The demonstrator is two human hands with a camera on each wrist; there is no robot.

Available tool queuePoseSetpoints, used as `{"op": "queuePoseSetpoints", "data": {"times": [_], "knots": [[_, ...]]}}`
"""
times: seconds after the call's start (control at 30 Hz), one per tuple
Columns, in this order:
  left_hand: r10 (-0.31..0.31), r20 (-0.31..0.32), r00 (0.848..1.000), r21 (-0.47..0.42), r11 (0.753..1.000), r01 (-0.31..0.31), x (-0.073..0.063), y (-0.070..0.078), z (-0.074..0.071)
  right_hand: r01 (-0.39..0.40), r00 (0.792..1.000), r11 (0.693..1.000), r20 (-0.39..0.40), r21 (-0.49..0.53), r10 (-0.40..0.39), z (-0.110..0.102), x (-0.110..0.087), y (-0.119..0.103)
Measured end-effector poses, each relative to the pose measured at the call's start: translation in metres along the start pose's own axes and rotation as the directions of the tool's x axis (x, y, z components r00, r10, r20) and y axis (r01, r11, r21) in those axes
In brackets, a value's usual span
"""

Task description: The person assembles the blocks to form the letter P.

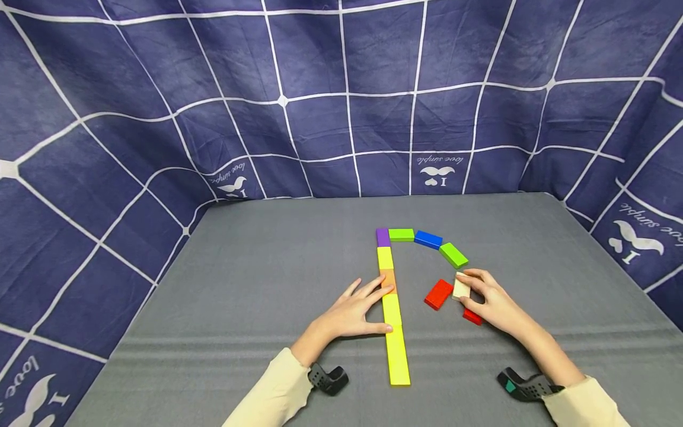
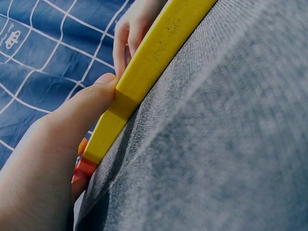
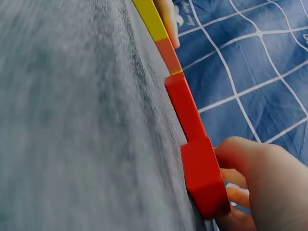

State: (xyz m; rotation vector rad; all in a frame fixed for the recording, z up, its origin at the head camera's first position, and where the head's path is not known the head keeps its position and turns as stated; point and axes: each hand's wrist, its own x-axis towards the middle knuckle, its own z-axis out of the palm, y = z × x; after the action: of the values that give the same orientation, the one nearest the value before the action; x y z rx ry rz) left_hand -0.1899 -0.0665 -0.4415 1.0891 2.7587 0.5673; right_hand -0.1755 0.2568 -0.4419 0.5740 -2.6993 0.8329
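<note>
My left hand [image 1: 349,313] lies with fingers spread along a straight row of flat blocks. Its fingertips rest on the orange block [image 1: 390,277], and its thumb touches the edge of a yellow block [image 2: 144,62]. With thumb and fingers my right hand [image 1: 490,300] pinches a cream block [image 1: 459,287] by its ends. Left of that block lies a red block [image 1: 439,295]. Another red block [image 3: 204,175] sits under the right hand, partly covered in the head view. The cream block is hidden behind the red ones in the right wrist view.
A purple block [image 1: 383,237] heads the row. From it a light green block [image 1: 401,235], a blue block [image 1: 428,239] and a second green block [image 1: 453,255] curve rightward. All lie on a grey cloth-covered table [image 1: 267,255], with a blue gridded curtain [image 1: 315,124] around it.
</note>
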Motion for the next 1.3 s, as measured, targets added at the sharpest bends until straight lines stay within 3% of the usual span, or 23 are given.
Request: {"op": "queuePoseSetpoints", "data": {"times": [0.13,0.37,0.53,0.63,0.73,0.83,0.9,1.1,1.3], "knots": [[0.008,-0.008,1.000,0.013,1.000,-0.008,0.000,0.000,-0.001,0.022,0.999,1.000,-0.040,-0.012,-0.022,0.006,0.006,-0.003],[0.002,0.002,1.000,-0.010,1.000,-0.002,0.000,0.000,0.000,-0.085,0.992,0.996,-0.096,-0.030,0.082,0.013,0.011,-0.007],[-0.007,0.003,1.000,-0.014,1.000,0.007,0.000,0.000,0.000,-0.115,0.989,0.992,-0.102,-0.048,0.110,0.013,0.013,-0.009],[-0.004,0.002,1.000,-0.010,1.000,0.004,0.000,0.000,0.001,-0.071,0.993,0.993,-0.096,-0.090,0.062,0.013,0.013,-0.012],[0.001,0.000,1.000,-0.001,1.000,-0.001,0.000,0.000,0.001,0.063,0.996,0.983,-0.054,-0.172,-0.073,0.014,0.012,-0.017],[0.000,-0.001,1.000,0.004,1.000,0.000,0.001,0.000,0.002,0.228,0.973,0.943,0.015,-0.241,-0.232,0.016,0.012,-0.024],[-0.001,-0.001,1.000,0.004,1.000,0.001,0.001,0.000,0.002,0.289,0.957,0.917,0.046,-0.276,-0.287,0.018,0.012,-0.028],[0.000,-0.004,1.000,0.010,1.000,0.000,0.002,-0.001,0.002,0.291,0.956,0.906,0.071,-0.306,-0.283,0.021,0.011,-0.034],[-0.007,0.006,1.000,0.003,1.000,0.007,0.002,-0.001,0.001,0.235,0.970,0.909,0.027,-0.344,-0.240,0.022,0.011,-0.033]]}}
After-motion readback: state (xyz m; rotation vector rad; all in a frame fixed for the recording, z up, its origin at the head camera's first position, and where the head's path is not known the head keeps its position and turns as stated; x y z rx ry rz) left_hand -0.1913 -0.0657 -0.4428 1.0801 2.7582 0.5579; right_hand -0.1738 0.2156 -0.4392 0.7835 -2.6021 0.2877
